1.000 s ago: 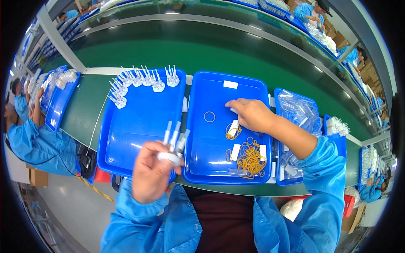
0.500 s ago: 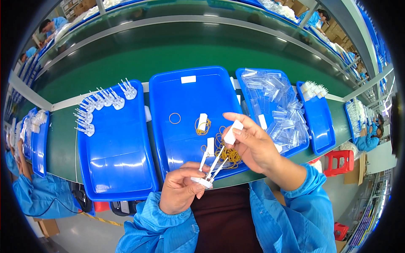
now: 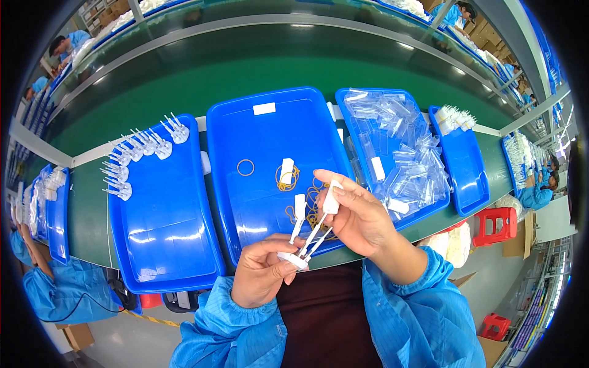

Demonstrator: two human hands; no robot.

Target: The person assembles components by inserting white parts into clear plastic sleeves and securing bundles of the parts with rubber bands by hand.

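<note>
Nearest the body, a small white plastic assembly (image 3: 299,250) with several thin prongs is pinched at its base by the left hand (image 3: 261,273), whose fingers are closed around it just above the near edge of the surface (image 3: 86,221). The right hand (image 3: 362,214) is closed on a white cap (image 3: 332,199) fitted at the tip of one prong, while a second prong with its own cap (image 3: 299,207) stands free beside it. Because the prongs look slender, one could be bent or snapped if the cap is pushed at an angle or if the base is allowed to twist in the left grip. The piece is held past the rim of the middle blue tray (image 3: 270,165), so a slip could send it off the surface to the floor. Yellow rubber bands (image 3: 310,205) lie in a loose tangle just behind the hands in that tray, and these could be snagged by a prong and dragged out. A loose white cap (image 3: 286,170) and a single band (image 3: 245,167) lie farther in. To the left, finished pronged pieces (image 3: 144,153) are lined along the far end of another blue tray (image 3: 162,227); to the right, a heap of clear plastic sleeves (image 3: 399,153) could be toppled by a careless reach.
</note>
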